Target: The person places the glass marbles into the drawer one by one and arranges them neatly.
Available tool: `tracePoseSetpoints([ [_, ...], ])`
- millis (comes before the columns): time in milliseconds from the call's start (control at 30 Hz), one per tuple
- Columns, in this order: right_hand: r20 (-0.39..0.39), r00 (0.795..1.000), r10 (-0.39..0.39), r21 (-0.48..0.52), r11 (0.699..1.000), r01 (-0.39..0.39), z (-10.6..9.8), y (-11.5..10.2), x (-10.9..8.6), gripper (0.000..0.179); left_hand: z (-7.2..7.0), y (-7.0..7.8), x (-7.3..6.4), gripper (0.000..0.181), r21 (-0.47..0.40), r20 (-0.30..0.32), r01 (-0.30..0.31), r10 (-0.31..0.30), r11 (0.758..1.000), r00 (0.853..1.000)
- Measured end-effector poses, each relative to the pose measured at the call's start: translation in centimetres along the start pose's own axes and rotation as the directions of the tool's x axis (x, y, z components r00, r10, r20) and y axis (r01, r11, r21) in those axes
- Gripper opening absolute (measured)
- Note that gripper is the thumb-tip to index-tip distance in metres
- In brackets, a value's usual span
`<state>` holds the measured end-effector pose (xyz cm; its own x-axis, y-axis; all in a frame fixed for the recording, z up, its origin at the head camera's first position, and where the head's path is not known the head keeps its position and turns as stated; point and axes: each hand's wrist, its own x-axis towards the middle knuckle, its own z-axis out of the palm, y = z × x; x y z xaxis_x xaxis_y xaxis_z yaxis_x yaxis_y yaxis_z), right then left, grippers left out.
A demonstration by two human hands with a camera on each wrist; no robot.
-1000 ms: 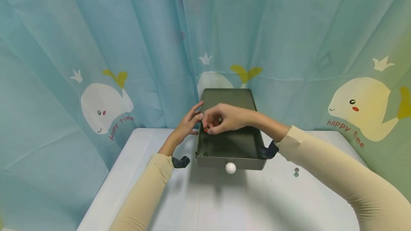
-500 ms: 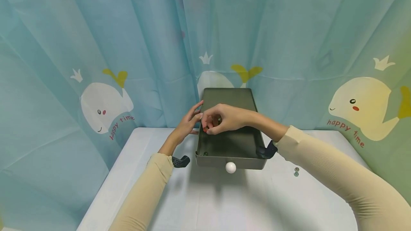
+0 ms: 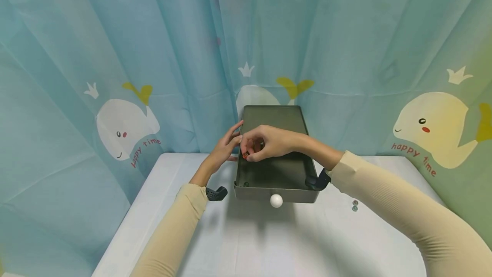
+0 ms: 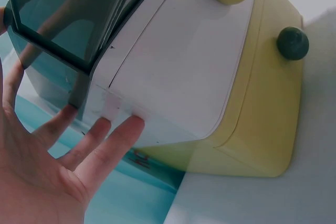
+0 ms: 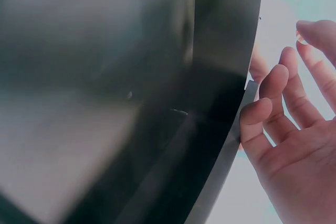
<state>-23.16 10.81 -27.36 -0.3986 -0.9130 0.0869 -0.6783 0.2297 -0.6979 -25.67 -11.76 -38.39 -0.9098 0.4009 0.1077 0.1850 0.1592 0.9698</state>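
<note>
Between thumb and forefinger, my right hand (image 3: 269, 140) pinches a small red-orange marble (image 3: 245, 156), held over the left side of a pulled-out dark grey drawer (image 3: 278, 172). Only a sliver of this marble (image 5: 301, 38) shows past the fingertips in the right wrist view. A greenish marble (image 3: 246, 184) lies in the drawer's near left corner. My left hand (image 3: 223, 148) has its fingers spread and fairly straight along the left side of the drawer cabinet (image 3: 270, 116). In the left wrist view its fingertips touch the white drawer section (image 4: 173, 66).
Two small glass marbles (image 3: 355, 206) lie on the white table (image 3: 342, 243) to the right. A white knob (image 3: 276, 201) sticks out from the grey drawer's front. Lower down is a yellow drawer (image 4: 262, 114) with a dark green knob (image 4: 292, 43). A whale-print curtain (image 3: 184, 54) hangs behind.
My right hand and the pinched marble have shifted very slightly left. The left hand, the drawer and the loose marbles stay where they were.
</note>
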Motion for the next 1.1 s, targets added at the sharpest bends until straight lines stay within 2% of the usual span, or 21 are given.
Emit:
tracePoseSetpoints([
  [200,-0.011,1.000,0.005,0.002,1.000,-0.005,0.0,-0.2,0.0,0.020,0.0,0.1,0.1,0.062,0.004,-0.006,0.016,-0.016,1.000,1.000],
  [433,-0.020,1.000,0.019,0.003,1.000,-0.019,0.0,-0.3,0.1,0.027,-0.1,0.0,0.1,0.060,0.020,-0.008,0.015,-0.015,1.000,1.000],
  [667,-0.026,0.999,0.027,-0.011,1.000,-0.027,0.0,-0.4,-0.1,0.030,-0.1,0.0,0.2,0.068,0.020,0.001,0.002,-0.002,1.000,1.000],
  [933,-0.047,0.998,0.049,-0.057,0.997,-0.051,-0.6,-0.6,-1.2,0.041,-0.2,0.0,0.3,0.082,0.015,0.002,0.004,-0.004,1.000,1.000],
  [1100,-0.056,0.996,0.062,-0.070,0.995,-0.066,-0.9,-0.9,-2.2,0.044,-0.2,0.1,0.3,0.069,0.017,-0.003,0.015,-0.015,1.000,1.000],
])
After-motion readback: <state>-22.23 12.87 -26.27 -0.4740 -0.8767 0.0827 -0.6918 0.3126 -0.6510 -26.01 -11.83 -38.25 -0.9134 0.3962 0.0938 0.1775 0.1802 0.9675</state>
